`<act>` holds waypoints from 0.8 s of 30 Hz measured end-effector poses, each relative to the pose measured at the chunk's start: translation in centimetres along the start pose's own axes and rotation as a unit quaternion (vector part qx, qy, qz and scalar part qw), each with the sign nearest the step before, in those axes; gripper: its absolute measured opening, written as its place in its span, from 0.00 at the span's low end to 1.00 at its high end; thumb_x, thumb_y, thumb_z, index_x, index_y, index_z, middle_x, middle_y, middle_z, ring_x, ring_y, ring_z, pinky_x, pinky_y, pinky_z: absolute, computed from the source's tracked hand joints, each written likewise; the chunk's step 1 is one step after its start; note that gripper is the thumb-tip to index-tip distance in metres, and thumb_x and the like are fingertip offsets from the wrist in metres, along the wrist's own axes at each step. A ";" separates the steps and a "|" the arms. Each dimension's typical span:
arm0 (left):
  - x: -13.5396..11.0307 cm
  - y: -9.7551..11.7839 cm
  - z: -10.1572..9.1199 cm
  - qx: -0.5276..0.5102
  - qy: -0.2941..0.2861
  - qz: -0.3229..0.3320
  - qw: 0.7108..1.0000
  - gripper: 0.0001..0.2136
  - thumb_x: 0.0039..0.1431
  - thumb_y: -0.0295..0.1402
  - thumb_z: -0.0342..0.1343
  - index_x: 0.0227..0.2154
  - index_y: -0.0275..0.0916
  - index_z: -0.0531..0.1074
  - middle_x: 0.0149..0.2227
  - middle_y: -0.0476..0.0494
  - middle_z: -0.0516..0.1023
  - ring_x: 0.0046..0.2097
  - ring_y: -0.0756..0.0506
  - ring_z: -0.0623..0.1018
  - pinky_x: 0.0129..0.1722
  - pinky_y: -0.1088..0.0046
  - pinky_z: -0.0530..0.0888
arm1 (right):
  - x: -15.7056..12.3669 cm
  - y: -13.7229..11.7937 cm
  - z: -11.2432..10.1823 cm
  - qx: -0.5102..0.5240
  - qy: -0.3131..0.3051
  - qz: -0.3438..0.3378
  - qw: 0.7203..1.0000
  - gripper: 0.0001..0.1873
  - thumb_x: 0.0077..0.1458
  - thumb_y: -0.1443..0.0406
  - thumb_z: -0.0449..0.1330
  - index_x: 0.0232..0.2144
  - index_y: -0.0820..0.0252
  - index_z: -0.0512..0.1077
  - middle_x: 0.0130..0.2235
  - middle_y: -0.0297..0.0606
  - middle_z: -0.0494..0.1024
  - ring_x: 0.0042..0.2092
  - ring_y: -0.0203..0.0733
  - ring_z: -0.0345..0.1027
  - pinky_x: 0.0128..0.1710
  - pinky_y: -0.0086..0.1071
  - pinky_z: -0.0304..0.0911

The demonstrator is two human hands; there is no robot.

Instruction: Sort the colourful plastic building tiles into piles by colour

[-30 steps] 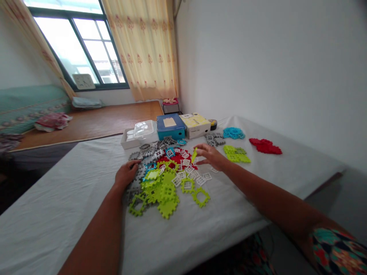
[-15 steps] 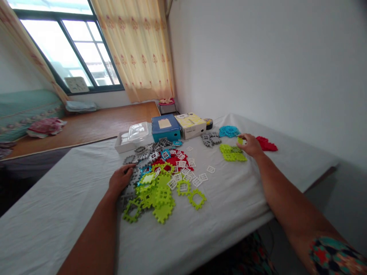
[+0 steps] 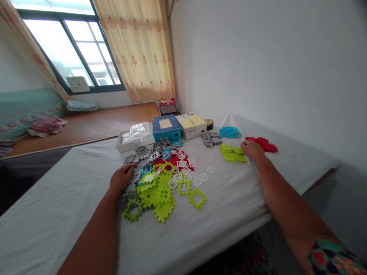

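My left hand rests at the left edge of a mixed heap of plastic building pieces. Its fingers curve loosely over the grey pieces, thumb apart, gripping nothing visible. Lime-green notched pieces cover the near side of this heap. Red pieces and small white lattice windows lie to their right. Across the table, my right hand is at the right edge of a flat lime-green group. Its fingers are bent but slightly apart, with no piece visible between them.
Behind the right hand lies a red group; blue and grey groups lie farther back. A blue box, a yellow-and-white box and a clear plastic tray line the back of the cloth-covered table.
My right hand has lowered to the lime-green group, and the lime-green piece it held up is no longer visible in its fingers. My left hand has stayed in place.
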State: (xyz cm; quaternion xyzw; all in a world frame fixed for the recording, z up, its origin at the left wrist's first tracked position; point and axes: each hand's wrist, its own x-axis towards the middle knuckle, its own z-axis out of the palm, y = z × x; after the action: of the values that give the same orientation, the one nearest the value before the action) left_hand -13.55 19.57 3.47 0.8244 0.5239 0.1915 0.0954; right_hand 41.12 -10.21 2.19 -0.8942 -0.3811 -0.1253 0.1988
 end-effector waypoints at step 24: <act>0.0 -0.1 0.3 0.005 -0.006 -0.009 1.000 0.18 0.60 0.38 0.47 0.48 0.46 0.76 0.49 0.48 0.79 0.49 0.43 0.77 0.45 0.71 0.73 | -12.6 -20.3 -5.9 0.260 -0.387 -0.554 0.690 0.21 0.48 0.63 0.68 0.46 0.58 0.73 0.49 0.44 0.73 0.53 0.43 0.65 0.54 0.39 0.61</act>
State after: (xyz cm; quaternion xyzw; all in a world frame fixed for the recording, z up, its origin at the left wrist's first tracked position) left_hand -13.52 19.61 3.15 0.8212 0.5318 0.1833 0.0960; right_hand 17.26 -8.01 7.99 -0.4030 -0.8676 0.2482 0.1525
